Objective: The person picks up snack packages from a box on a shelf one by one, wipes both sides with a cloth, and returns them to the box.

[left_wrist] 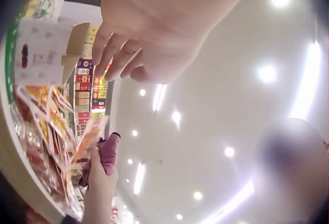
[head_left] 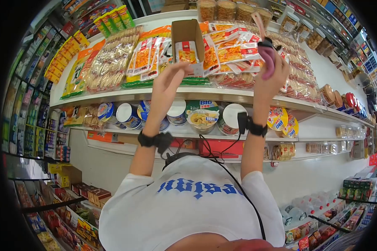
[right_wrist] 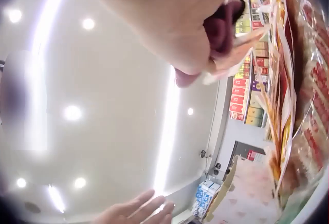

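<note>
In the head view my right hand (head_left: 276, 77) is raised over the right part of the top shelf. It grips a folded purple cloth (head_left: 268, 62) with a dark end. A flat orange-and-white snack packet (left_wrist: 91, 137) sticks out from the same hand. My left hand (head_left: 168, 83) is held up in front of a small cardboard box (head_left: 188, 29), its fingers loosely bent and nothing in them. Inside that box stand a few orange snack packets (head_left: 186, 53). More orange-and-white packets (head_left: 234, 48) lie in a loose pile to the right of the box.
Bagged flat biscuits (head_left: 113, 56) flank the packets on the top shelf (head_left: 155, 94). Clear tubs (head_left: 226, 10) stand along the back. Instant noodle bowls (head_left: 202, 117) line the shelf below. Green-and-yellow packs (head_left: 114, 21) stand at the back left.
</note>
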`<state>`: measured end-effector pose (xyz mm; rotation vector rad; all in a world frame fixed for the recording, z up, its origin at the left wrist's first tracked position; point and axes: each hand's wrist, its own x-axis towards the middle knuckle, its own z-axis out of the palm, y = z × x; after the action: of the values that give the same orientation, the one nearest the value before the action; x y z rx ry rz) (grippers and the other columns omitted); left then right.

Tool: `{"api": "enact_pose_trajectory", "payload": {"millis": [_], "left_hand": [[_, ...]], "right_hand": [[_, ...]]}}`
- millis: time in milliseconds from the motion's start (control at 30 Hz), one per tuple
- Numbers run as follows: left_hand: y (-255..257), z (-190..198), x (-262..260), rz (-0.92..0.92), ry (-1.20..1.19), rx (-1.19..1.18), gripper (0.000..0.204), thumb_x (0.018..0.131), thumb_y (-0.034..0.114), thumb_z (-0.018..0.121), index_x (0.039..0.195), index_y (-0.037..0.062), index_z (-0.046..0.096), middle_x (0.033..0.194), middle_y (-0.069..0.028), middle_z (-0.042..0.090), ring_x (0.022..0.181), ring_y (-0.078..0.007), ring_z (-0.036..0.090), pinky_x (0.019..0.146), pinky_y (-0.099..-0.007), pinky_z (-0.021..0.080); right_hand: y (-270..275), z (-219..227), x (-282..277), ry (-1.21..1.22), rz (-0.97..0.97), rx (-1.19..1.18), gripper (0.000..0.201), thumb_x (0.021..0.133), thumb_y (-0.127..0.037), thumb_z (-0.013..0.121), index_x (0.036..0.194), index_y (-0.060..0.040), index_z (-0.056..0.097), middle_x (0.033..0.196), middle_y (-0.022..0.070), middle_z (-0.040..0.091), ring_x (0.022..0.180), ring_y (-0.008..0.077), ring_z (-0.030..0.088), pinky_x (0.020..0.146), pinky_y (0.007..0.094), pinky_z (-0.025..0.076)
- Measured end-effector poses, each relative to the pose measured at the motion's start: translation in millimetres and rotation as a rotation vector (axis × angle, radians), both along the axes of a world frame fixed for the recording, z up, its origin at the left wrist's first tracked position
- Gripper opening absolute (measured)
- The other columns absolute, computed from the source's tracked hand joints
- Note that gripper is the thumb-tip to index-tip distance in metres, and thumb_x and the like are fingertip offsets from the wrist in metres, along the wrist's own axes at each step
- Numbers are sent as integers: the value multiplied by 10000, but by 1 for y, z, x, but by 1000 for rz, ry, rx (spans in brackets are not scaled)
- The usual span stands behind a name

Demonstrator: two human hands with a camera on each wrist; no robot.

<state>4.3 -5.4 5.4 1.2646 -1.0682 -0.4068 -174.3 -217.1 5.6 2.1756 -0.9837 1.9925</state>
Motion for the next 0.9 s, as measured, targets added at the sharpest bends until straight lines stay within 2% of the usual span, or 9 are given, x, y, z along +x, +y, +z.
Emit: {"api": "enact_pose_trajectory", "payload": {"millis": [100,200,333,367,433,533,600,767,900], "left_hand": [[-30,9,26,94,-224,18,276,1007,124,550,1236,-11,626,1156,-120,691,1111,-202,652,1000,-335,479],[-62,11,66,166,-550,81,273,952,99,598,1201,-6,638,1109,-160,691,1051,-253,670,932,-346,509],[-118,-14,128,72,-1115,280,362,897,183,673,1197,-12,617,1154,-169,658,1079,-247,667,866,-391,548],[-132,-17,136,-12,-1155,514,389,873,198,686,1196,-5,610,1142,-170,663,1055,-257,674,838,-396,555],[-153,-19,139,-192,-1208,983,445,826,227,713,1195,8,596,1120,-171,673,1007,-276,689,782,-405,569],[-158,-12,124,-135,-956,1322,488,783,228,720,1209,39,577,1057,-172,691,935,-320,702,737,-426,574],[-160,-17,124,-145,-1030,1233,461,787,206,713,1210,61,602,1024,-188,703,899,-353,705,723,-442,571],[-162,-40,142,-147,-1220,1020,439,793,147,691,1212,34,632,1057,-224,696,944,-374,685,790,-434,556],[-150,-37,139,-98,-1241,929,397,781,115,691,1176,79,674,1057,-195,701,975,-366,671,825,-449,549]], "right_hand": [[-26,-21,19,168,330,167,333,883,-36,647,1215,-67,640,1058,182,634,977,375,610,888,445,485],[-6,-30,18,88,472,213,322,897,-72,653,1219,-62,641,1076,187,647,993,380,613,881,420,491],[21,-50,-6,-155,656,543,239,967,-115,629,1170,11,638,1036,112,683,912,187,626,822,321,487],[28,-53,-13,-208,687,622,235,982,-115,618,1171,22,635,1020,77,685,856,112,607,768,277,487],[46,-42,-26,-333,781,737,234,983,-105,611,1187,8,632,1016,45,682,799,66,570,688,228,456],[62,-41,-42,-404,835,768,276,988,-96,601,1244,8,611,1080,30,686,680,-4,481,569,162,375],[66,-42,-53,-385,803,798,325,988,-103,607,1280,40,588,1150,85,704,610,-16,441,545,153,371],[76,-47,-55,-445,812,819,339,995,-110,601,1301,36,578,1091,52,705,593,-9,413,545,156,362],[85,-46,-46,-378,831,868,309,996,-107,587,1282,7,605,1111,10,691,717,-13,502,569,161,379]]}}
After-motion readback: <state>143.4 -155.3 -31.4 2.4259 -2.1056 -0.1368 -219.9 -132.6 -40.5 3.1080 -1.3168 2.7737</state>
